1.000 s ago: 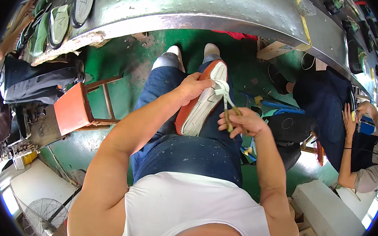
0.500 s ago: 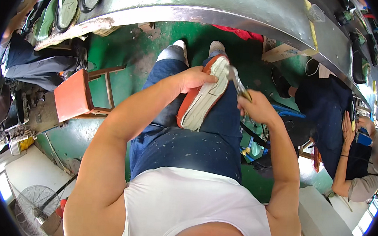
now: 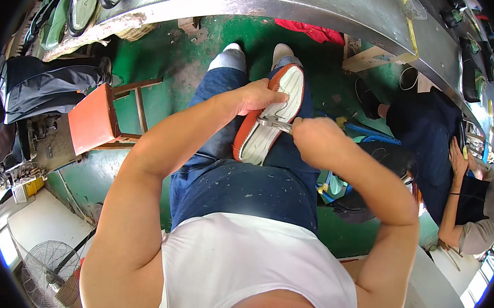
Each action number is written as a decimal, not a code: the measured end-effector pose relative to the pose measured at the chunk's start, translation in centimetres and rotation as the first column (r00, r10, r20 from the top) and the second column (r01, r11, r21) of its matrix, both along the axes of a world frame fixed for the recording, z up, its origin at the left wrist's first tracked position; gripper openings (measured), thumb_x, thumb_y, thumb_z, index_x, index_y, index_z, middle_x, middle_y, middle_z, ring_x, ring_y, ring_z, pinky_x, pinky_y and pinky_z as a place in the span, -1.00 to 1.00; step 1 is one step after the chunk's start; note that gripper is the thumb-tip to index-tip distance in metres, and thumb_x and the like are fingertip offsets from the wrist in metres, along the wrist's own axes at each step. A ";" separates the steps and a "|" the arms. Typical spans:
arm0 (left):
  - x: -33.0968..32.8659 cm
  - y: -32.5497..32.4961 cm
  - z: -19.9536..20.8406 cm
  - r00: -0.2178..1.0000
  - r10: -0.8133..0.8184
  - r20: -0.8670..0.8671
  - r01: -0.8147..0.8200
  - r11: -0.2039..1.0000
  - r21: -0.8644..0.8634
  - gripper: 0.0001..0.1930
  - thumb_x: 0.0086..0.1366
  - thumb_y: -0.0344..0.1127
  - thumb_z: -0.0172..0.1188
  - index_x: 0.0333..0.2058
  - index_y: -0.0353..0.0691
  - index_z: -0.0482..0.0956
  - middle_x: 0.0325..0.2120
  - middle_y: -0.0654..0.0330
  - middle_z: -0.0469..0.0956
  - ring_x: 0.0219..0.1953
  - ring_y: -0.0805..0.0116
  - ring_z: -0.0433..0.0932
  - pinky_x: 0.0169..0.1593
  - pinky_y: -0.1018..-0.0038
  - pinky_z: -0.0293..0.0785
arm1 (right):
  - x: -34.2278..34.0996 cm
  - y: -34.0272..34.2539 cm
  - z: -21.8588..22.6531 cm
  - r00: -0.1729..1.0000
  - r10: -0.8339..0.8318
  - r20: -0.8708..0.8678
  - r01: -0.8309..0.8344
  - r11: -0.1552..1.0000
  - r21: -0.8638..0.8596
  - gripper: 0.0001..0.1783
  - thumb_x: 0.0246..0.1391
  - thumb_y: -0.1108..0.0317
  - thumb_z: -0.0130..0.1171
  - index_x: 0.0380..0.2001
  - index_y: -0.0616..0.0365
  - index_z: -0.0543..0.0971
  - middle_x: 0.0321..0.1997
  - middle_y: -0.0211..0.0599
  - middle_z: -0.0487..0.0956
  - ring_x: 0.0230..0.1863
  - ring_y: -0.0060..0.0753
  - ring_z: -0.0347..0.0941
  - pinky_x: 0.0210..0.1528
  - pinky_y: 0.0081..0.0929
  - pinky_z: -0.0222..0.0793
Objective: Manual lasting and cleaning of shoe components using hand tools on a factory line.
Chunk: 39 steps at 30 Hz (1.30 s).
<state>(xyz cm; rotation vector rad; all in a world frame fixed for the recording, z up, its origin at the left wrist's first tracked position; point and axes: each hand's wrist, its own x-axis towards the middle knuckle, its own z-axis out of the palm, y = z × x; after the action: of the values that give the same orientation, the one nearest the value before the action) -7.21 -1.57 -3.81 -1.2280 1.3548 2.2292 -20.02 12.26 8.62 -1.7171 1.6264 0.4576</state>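
Note:
An orange-red shoe lies upside down along my thighs, its toe pointing away and its whitish underside facing up. My left hand grips its left edge near the middle, the thumb pressed over the underside. In my right hand are metal pincers, the fist wrapped round the handles. The head of the pincers rests at the left edge of the underside, just nearer than my left thumb. Whether the jaws bite on the edge is too small to tell.
A long metal-topped bench runs across the far side, with several shoes at its left end. An orange-seated stool stands to my left. A standing fan is at the near left. Another person's hand shows at right.
My right hand has swung inward to the left and nearer, bringing the pincers from the shoe's right side across to its left edge. The left hand keeps its hold.

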 end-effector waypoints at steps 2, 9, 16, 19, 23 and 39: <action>0.9 0.0 -1.4 1.000 0.015 -0.017 -0.015 1.000 0.012 -0.56 0.36 -0.23 0.23 0.15 -0.25 0.42 -0.04 0.11 0.61 -0.03 0.30 0.61 0.07 0.27 0.54 | -1.3 -0.8 -1.3 0.987 0.150 0.057 -0.147 0.988 -0.049 -0.70 0.11 0.28 0.21 -0.19 0.31 0.56 -0.38 -0.07 0.66 -0.27 0.01 0.65 -0.18 -0.14 0.55; 4.0 -1.3 0.1 0.925 0.160 -0.344 -0.101 0.978 0.183 -0.21 0.26 -0.32 0.34 0.35 -0.23 0.07 0.22 0.08 0.35 0.25 0.28 0.34 0.33 0.28 0.25 | -2.9 2.4 -10.6 0.906 -0.122 0.405 0.281 0.890 -0.360 -0.76 0.11 0.17 0.24 -0.32 0.12 0.58 -0.37 -0.11 0.63 -0.28 0.10 0.57 -0.22 -0.10 0.47; 2.6 0.7 0.3 0.959 -0.047 -0.281 -0.006 0.983 -0.184 -0.15 0.23 -0.32 0.34 0.38 -0.22 0.01 0.19 0.13 0.33 0.26 0.32 0.30 0.35 0.37 0.19 | -1.8 7.0 -8.3 0.912 -0.183 0.366 0.333 0.853 -0.402 -0.64 0.11 0.33 0.24 -0.03 0.19 0.49 -0.19 -0.06 0.54 -0.14 0.06 0.52 -0.16 -0.14 0.44; 2.1 2.2 0.6 0.966 -0.043 -0.257 -0.034 0.957 -0.287 -0.15 0.22 -0.34 0.32 0.38 -0.24 0.00 0.19 0.07 0.35 0.25 0.28 0.34 0.33 0.36 0.24 | 0.2 9.0 -7.0 0.951 -0.254 0.177 0.307 0.842 -0.443 -0.60 0.14 0.32 0.21 -0.02 0.30 0.43 -0.22 -0.02 0.55 -0.15 0.05 0.54 -0.14 -0.09 0.47; 2.1 3.8 0.3 0.979 -0.099 -0.176 -0.020 0.819 -0.573 -0.14 0.22 -0.33 0.30 0.38 -0.27 -0.03 0.18 -0.03 0.37 0.23 0.22 0.39 0.30 0.34 0.29 | 1.7 9.4 -4.4 0.935 -0.328 0.133 0.349 0.917 -0.192 -0.71 0.17 0.30 0.17 -0.16 0.30 0.44 -0.25 0.02 0.57 -0.19 0.10 0.57 -0.10 -0.12 0.49; 6.8 5.9 -1.8 0.969 -0.188 -0.163 0.014 0.697 -0.717 0.00 0.30 -0.18 0.26 0.45 -0.29 -0.29 0.42 -0.15 -0.03 0.45 0.07 0.02 0.45 0.31 -0.02 | 1.9 10.1 -6.4 0.913 -0.325 0.248 0.353 0.932 -0.077 -0.75 0.21 0.26 0.14 -0.29 0.28 0.47 -0.30 0.16 0.61 -0.25 0.23 0.57 -0.20 0.02 0.48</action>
<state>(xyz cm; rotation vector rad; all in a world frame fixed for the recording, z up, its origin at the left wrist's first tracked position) -0.41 4.37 -5.61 -1.0547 2.4730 1.8294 -18.09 22.31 2.25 -1.4637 1.7589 -0.0115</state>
